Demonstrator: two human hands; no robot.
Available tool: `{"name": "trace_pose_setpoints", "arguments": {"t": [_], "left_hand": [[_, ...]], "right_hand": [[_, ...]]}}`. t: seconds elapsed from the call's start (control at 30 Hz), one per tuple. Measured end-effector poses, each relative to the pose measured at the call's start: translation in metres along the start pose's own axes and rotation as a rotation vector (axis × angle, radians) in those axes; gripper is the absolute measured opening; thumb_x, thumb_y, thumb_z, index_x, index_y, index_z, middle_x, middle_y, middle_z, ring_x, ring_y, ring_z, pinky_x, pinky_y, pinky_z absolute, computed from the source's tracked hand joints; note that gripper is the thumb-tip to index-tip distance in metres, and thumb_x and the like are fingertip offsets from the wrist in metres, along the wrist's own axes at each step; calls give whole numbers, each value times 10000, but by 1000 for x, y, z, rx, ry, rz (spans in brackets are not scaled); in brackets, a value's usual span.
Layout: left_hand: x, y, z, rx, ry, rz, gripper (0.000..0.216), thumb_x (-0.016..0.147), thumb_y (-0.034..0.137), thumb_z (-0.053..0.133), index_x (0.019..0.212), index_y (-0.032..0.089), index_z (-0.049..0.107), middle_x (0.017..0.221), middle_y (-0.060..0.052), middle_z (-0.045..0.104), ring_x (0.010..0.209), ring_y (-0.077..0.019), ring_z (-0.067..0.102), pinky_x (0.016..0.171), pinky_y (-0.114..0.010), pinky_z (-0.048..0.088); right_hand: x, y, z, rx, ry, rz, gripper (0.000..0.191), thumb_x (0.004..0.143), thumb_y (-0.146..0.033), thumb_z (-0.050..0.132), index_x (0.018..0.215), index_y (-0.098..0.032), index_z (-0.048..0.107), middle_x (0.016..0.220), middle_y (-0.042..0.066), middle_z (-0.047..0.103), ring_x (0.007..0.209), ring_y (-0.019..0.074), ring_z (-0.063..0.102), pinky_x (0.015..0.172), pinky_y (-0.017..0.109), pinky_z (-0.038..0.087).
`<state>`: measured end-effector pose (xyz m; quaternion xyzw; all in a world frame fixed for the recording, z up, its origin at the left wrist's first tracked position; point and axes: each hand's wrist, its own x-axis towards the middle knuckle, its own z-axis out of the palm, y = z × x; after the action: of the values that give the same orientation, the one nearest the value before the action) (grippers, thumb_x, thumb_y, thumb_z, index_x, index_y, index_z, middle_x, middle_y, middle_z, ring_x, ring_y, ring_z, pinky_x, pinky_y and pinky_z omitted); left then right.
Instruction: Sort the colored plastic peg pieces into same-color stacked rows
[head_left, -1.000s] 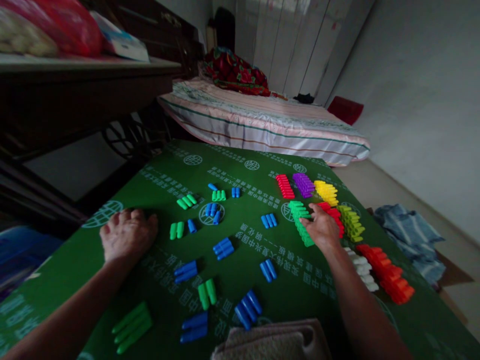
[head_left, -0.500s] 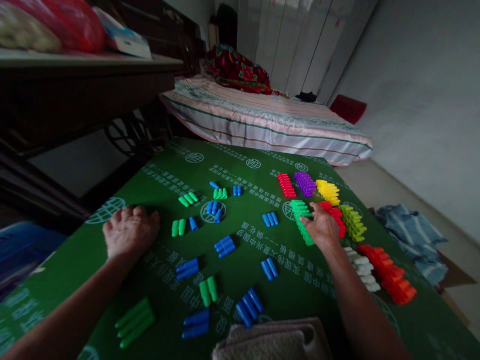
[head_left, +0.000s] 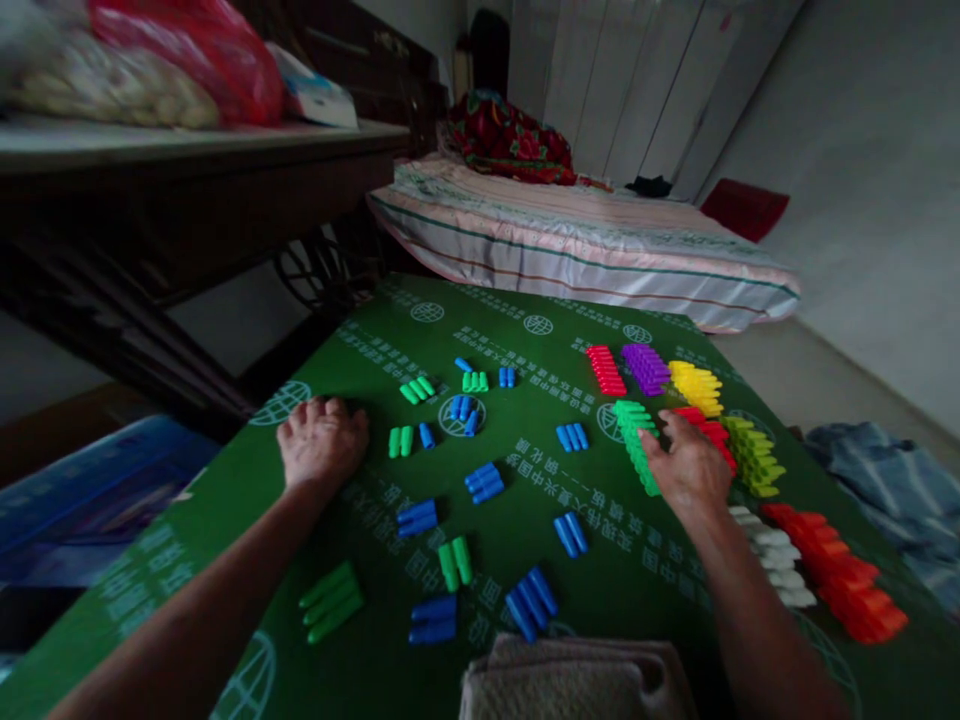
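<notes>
My left hand (head_left: 322, 443) rests palm down on the green board, its fingers spread and holding nothing. Nearest to it are a pair of green pieces (head_left: 400, 441) and a single blue piece (head_left: 427, 435). My right hand (head_left: 690, 465) is at the bright green row of plastic pieces (head_left: 634, 440), thumb and index finger apart. The thumb lies against or just over the row's right side; contact is hard to tell. Partly behind this hand is a red row (head_left: 709, 432). Small blue groups (head_left: 485, 482) and green groups (head_left: 455, 562) lie across the middle.
Purple (head_left: 645, 369), yellow (head_left: 696, 385), white (head_left: 772, 560) and orange-red (head_left: 840, 575) rows line the board's right side. A folded brown cloth (head_left: 577, 680) lies at the near edge. Beyond the board stands a bed (head_left: 600, 245); a dark table (head_left: 187, 190) is at left.
The view has swung left, so everything sits further right in the picture. Both hands keep nearly the same places on the board, and the plastic pieces look unmoved.
</notes>
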<state>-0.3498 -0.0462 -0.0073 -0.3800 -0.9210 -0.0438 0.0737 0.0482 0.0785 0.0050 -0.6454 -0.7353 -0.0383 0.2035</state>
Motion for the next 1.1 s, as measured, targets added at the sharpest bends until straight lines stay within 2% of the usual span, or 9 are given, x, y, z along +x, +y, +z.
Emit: {"name": "trace_pose_setpoints", "arguments": {"t": [0.1, 0.2, 0.4, 0.6, 0.73, 0.83, 0.93, 1.1], "left_hand": [[-1, -1, 2, -3, 14, 7, 504, 861, 404, 292, 1130, 61, 544, 1264, -233, 515, 1214, -368, 419, 981, -490, 358], [-1, -2, 4, -11, 24, 9, 498, 858, 397, 298, 1118, 59, 556, 1234, -235, 531, 1203, -375, 428, 968, -495, 365], [0, -3, 8, -20, 37, 15, 500, 855, 398, 305, 1124, 59, 557, 1216, -238, 544, 1196, -383, 436, 959, -506, 366], [0, -3, 4, -30, 23, 16, 512, 856, 400, 293, 1122, 51, 555, 1240, -246, 528, 1204, -381, 424, 962, -496, 363], [0, -2, -2, -43, 6, 21, 517, 854, 412, 288, 1129, 54, 542, 1256, -243, 510, 1219, -378, 405, 969, -495, 356], [1, -2, -5, -51, -6, 19, 528, 855, 417, 277, 1125, 47, 540, 1248, -244, 506, 1216, -379, 401, 973, -496, 353], [1, -2, -7, -57, -17, 17, 539, 854, 415, 268, 1122, 39, 545, 1256, -247, 497, 1214, -381, 399, 978, -495, 351], [1, -2, -6, -57, -14, 19, 546, 851, 415, 261, 1131, 41, 542, 1254, -246, 499, 1210, -383, 393, 976, -502, 350]], "right_hand": [[-12, -13, 0, 101, 44, -130, 394, 861, -404, 479, 1112, -151, 645, 978, 126, 709, 832, 241, 640, 734, 348, 473], [-30, -34, 0, 242, 28, -277, 324, 857, -382, 503, 1019, -164, 678, 967, 115, 715, 862, 233, 648, 771, 337, 489], [-72, -79, -10, 404, -157, -537, 218, 874, -259, 523, 1011, -168, 666, 949, 90, 706, 891, 210, 637, 828, 331, 492], [-101, -115, -32, 362, -406, -747, 101, 855, -221, 559, 926, -200, 628, 898, 43, 675, 876, 199, 604, 788, 334, 493], [-117, -135, -44, 296, -480, -943, 51, 857, -219, 543, 848, -189, 583, 835, 32, 647, 832, 189, 579, 761, 327, 496], [-128, -147, -48, 281, -531, -1050, 83, 846, -257, 570, 844, -175, 578, 842, 41, 640, 821, 181, 573, 769, 315, 500], [-138, -155, -48, 283, -554, -1097, 120, 852, -284, 565, 864, -166, 579, 851, 49, 633, 812, 181, 572, 746, 311, 504], [-144, -167, -48, 312, -482, -1165, 132, 861, -282, 534, 875, -156, 572, 832, 51, 614, 812, 196, 561, 711, 324, 507]]}}
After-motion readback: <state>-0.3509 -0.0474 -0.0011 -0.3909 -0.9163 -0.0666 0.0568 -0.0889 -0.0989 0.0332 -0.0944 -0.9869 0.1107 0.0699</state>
